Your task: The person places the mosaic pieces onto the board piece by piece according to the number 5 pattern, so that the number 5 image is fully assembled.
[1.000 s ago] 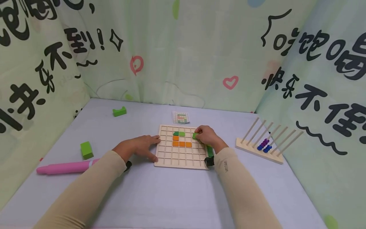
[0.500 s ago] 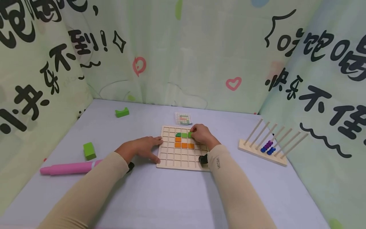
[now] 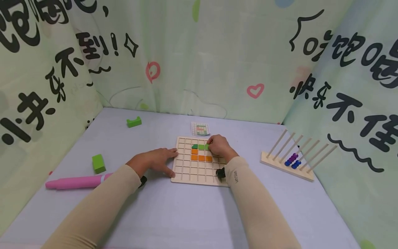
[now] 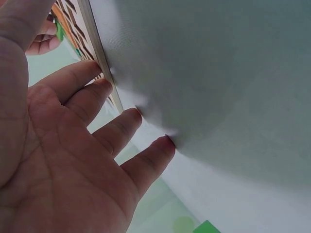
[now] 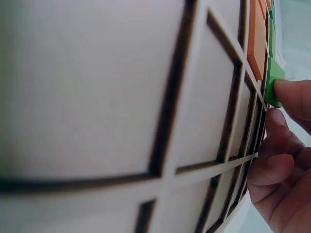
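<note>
Nothing moved | right hand pinches green tile in grid board | left hand flat, empty

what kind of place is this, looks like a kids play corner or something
Probably a small tabletop play or recording booth, not a real room: printed curtains wall in a pale table on three sides. On it lie toys: a wooden grid board with coloured tiles, a bead rack, green blocks.
</note>
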{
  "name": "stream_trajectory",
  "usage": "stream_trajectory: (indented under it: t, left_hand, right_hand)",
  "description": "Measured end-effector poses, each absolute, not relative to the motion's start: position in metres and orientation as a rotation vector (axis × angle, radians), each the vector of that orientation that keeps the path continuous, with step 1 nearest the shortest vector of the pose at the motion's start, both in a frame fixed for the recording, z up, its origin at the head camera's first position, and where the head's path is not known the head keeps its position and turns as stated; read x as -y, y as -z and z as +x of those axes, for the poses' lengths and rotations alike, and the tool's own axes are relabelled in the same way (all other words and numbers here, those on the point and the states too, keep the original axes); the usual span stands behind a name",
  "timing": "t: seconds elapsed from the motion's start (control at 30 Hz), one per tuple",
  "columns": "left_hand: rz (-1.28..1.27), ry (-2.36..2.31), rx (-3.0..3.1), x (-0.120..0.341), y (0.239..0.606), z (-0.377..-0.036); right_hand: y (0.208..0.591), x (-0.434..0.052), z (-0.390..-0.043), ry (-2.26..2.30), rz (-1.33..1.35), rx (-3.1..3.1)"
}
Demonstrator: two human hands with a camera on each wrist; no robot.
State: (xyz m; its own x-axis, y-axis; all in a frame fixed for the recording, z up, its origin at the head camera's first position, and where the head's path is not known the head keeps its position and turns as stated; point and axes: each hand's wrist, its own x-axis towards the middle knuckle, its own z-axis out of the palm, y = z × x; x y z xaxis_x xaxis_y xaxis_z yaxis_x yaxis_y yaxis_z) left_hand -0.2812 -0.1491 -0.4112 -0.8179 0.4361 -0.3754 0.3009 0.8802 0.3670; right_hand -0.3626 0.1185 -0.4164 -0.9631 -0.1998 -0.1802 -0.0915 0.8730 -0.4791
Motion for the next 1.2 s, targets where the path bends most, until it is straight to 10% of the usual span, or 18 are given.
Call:
stream_trajectory:
  t: [1.2]
  left_hand:
    - [0.562, -0.406, -2.586, 0.149, 0.414, -0.281]
  right_hand:
    - [0.41, -0.19, -0.348, 0.814, -0.044, -2.738]
